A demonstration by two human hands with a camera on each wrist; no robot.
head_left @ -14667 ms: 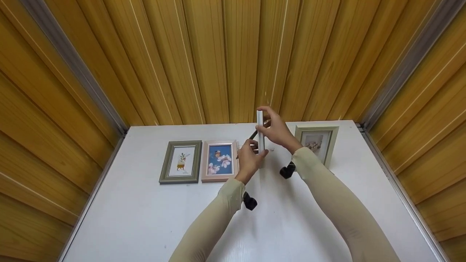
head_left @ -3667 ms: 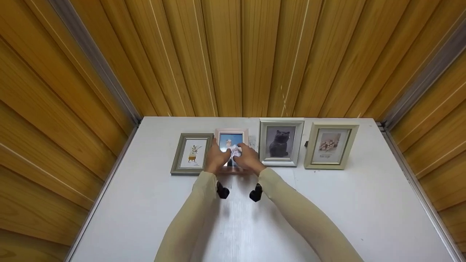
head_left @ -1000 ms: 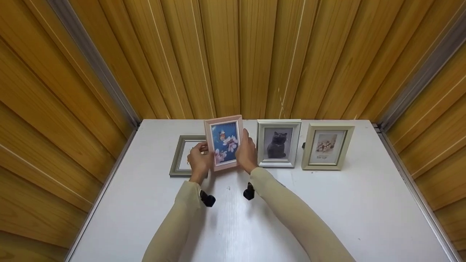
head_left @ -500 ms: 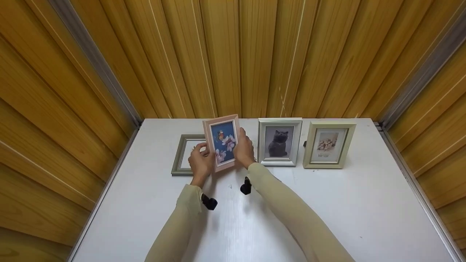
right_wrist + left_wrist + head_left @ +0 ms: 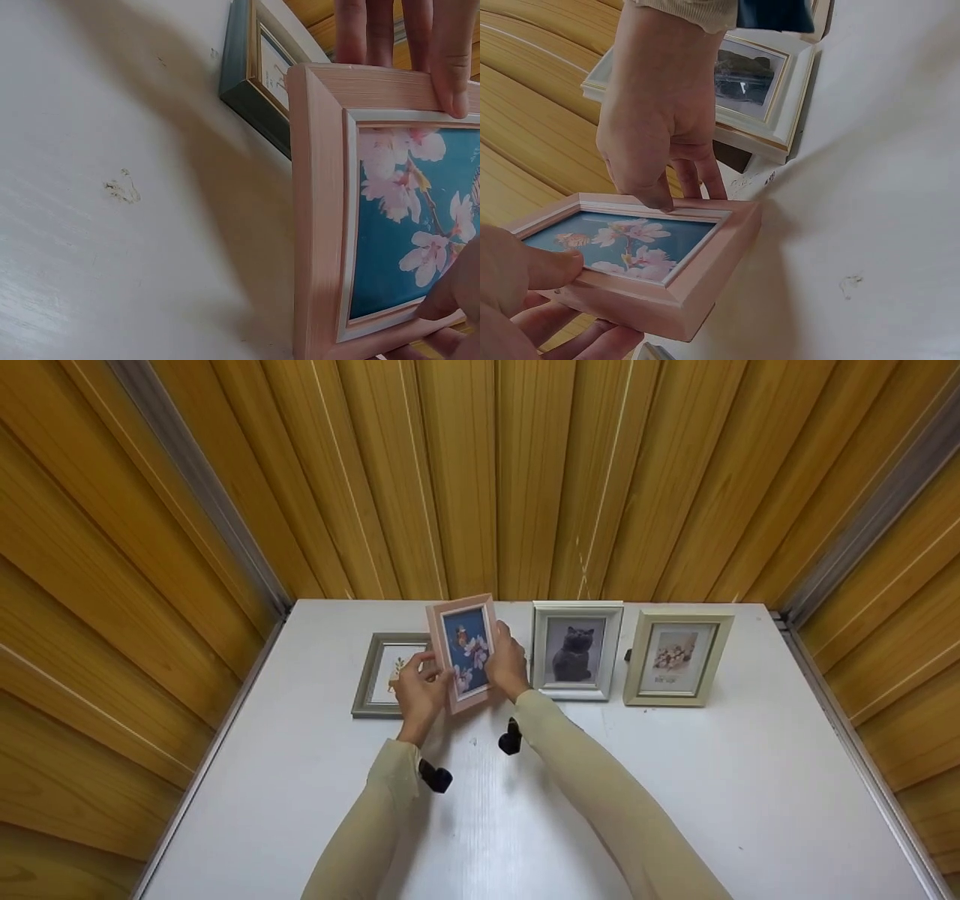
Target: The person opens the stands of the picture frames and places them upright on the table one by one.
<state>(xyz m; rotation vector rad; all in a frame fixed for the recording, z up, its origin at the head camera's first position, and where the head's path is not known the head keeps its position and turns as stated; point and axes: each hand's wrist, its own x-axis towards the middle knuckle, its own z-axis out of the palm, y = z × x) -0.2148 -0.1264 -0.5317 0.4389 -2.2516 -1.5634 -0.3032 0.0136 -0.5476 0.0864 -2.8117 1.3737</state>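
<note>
The pink frame (image 5: 466,651) is held between both hands (image 5: 420,691) (image 5: 508,664).

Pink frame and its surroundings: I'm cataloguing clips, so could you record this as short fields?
Held: pink frame, blossom picture, tilted
Left hand: grips its left side
Right hand: grips its right side
Left of it: green frame, partly covered
Right of it: silver frame with cat picture, then cream frame
Surface: white table
</note>
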